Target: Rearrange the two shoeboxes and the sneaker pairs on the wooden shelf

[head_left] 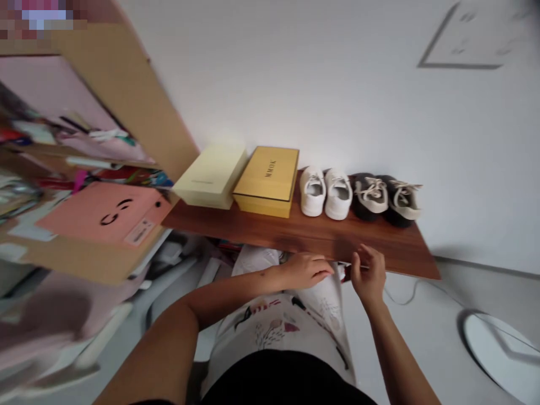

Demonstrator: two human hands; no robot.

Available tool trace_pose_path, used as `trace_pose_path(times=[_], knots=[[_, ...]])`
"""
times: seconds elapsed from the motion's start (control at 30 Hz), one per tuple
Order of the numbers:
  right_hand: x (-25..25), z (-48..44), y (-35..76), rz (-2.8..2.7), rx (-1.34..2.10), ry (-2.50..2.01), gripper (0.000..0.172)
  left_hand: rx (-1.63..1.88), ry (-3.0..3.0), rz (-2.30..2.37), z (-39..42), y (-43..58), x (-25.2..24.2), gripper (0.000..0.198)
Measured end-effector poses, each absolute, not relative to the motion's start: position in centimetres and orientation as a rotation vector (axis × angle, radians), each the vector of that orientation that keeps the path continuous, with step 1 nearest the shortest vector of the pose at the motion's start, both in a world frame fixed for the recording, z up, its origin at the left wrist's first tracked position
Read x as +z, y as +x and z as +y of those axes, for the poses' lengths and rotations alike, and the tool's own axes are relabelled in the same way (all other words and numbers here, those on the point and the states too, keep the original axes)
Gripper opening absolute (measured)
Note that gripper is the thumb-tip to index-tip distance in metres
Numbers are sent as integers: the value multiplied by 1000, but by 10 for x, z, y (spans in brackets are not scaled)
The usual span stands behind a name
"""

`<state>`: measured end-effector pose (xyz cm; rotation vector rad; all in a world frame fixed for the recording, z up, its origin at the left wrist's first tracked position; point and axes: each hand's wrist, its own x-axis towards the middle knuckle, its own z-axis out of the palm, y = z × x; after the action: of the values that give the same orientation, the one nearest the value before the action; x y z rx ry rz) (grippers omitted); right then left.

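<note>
My left hand hovers in front of my lap, close to the front edge of a dark red-brown wooden board. Its fingers are loosely bent and point right, with nothing visible in them. My right hand is at the same edge further right, thumb and fingers apart and holding nothing I can see. On the board stand, from left to right, a cream shoebox, a yellow shoebox with a dark lid line, a pair of white sneakers and a pair of dark sneakers with beige laces.
A pink box lies on a cluttered desk at left. Behind the board rises a white wall with a framed panel. A round white object and a thin cable are on the floor at right.
</note>
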<state>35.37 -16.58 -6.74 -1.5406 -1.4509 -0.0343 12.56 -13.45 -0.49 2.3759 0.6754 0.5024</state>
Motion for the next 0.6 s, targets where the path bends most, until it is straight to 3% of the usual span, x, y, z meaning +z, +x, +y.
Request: trace_pose_path(times=[0.17, 0.3, 0.4, 0.6], knots=[[-90, -196, 291, -1509, 378, -1484, 33, 628, 1930, 1140, -165, 23, -33, 35], [-106, -207, 248, -1603, 630, -1417, 33, 1161, 1234, 1481, -127, -35, -37, 24], [-121, -213, 227, -1776, 623, -1371, 27, 1553, 502, 1530, -68, -74, -17, 24], [-139, -215, 215, -2085, 503, -1393, 25, 1692, 8, 1436, 21, -128, 27, 42]])
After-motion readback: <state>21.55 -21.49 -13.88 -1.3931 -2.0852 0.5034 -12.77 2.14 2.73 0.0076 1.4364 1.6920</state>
